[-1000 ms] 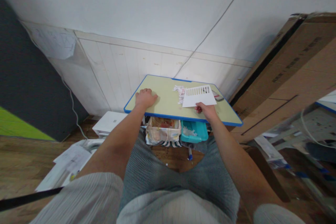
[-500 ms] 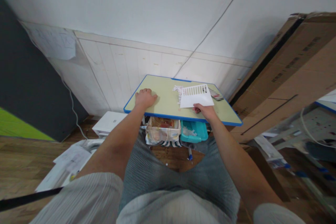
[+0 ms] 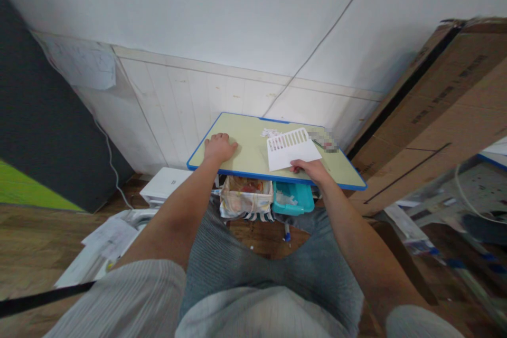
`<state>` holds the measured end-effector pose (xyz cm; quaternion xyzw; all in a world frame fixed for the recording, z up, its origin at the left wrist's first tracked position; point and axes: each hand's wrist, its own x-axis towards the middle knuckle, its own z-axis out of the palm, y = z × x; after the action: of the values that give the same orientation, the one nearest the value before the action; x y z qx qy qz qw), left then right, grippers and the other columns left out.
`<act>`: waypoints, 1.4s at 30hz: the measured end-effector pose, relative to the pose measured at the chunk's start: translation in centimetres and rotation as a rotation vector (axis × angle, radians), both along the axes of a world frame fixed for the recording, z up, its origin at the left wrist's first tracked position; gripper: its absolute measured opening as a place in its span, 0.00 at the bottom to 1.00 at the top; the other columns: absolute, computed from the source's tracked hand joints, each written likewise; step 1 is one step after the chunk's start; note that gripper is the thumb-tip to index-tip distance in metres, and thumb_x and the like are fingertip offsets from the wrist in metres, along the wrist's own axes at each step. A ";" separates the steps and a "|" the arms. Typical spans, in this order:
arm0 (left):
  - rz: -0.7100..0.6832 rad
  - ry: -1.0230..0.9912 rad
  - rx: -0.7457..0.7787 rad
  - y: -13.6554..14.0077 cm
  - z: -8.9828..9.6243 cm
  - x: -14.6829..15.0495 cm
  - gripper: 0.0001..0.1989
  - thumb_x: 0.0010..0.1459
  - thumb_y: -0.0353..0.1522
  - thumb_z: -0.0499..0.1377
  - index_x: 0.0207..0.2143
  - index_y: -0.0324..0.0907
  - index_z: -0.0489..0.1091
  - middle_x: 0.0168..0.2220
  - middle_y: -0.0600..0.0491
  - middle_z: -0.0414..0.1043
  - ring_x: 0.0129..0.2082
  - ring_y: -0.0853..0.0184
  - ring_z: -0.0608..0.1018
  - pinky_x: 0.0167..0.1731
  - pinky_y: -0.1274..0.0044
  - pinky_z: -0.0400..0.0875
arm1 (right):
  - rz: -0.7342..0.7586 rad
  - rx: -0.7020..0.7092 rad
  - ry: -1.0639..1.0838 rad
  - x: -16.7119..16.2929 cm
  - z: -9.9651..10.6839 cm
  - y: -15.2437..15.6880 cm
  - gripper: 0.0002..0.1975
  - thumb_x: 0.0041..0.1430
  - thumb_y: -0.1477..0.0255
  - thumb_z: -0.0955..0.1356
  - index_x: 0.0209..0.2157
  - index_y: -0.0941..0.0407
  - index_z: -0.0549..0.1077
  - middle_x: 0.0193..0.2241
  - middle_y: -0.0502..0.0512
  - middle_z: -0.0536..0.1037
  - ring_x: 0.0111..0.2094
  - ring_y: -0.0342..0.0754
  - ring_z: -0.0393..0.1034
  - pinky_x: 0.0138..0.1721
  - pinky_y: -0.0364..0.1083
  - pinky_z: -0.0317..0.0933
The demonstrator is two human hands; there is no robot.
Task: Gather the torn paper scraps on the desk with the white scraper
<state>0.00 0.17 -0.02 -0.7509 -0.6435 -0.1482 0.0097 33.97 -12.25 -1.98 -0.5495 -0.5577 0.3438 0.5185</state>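
Note:
My right hand (image 3: 307, 168) pinches the near right edge of a white sheet of paper (image 3: 291, 156). A row of narrow slots is cut along the sheet's far edge. Small white paper scraps (image 3: 270, 132) lie on the tabletop just beyond it, some hidden beneath. My left hand (image 3: 220, 148) rests palm down on the left part of the small table (image 3: 249, 150), fingers stretched out and holding nothing. The tabletop is pale yellow-green with a blue rim. A pixelated patch blurs an item at the table's right side.
Under the tabletop stand a fabric-lined basket (image 3: 247, 206) and a turquoise bin (image 3: 293, 207) with white bits inside. Large cardboard boxes (image 3: 428, 105) lean at the right. A white box (image 3: 164, 185) sits low at the left. The wall (image 3: 222, 90) borders the table's far side.
My right hand has swung the sheet slightly left and toward me, tilting it; more of the slots now lie over the tabletop and scraps. My left hand has stayed in place.

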 end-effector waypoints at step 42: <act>-0.001 0.013 0.001 -0.2 0.2 0.1 0.31 0.79 0.44 0.54 0.73 0.34 0.75 0.76 0.30 0.73 0.76 0.40 0.73 0.73 0.53 0.68 | -0.351 0.040 0.195 -0.7 -0.5 2.6 0.06 0.50 0.70 0.76 0.29 0.53 0.76 0.20 0.52 0.82 0.17 0.45 0.69 0.21 0.43 0.65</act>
<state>0.11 -0.08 0.14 -0.7520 -0.6431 -0.1437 0.0139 33.24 -9.65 -2.49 -0.5920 -0.4072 0.2887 0.6327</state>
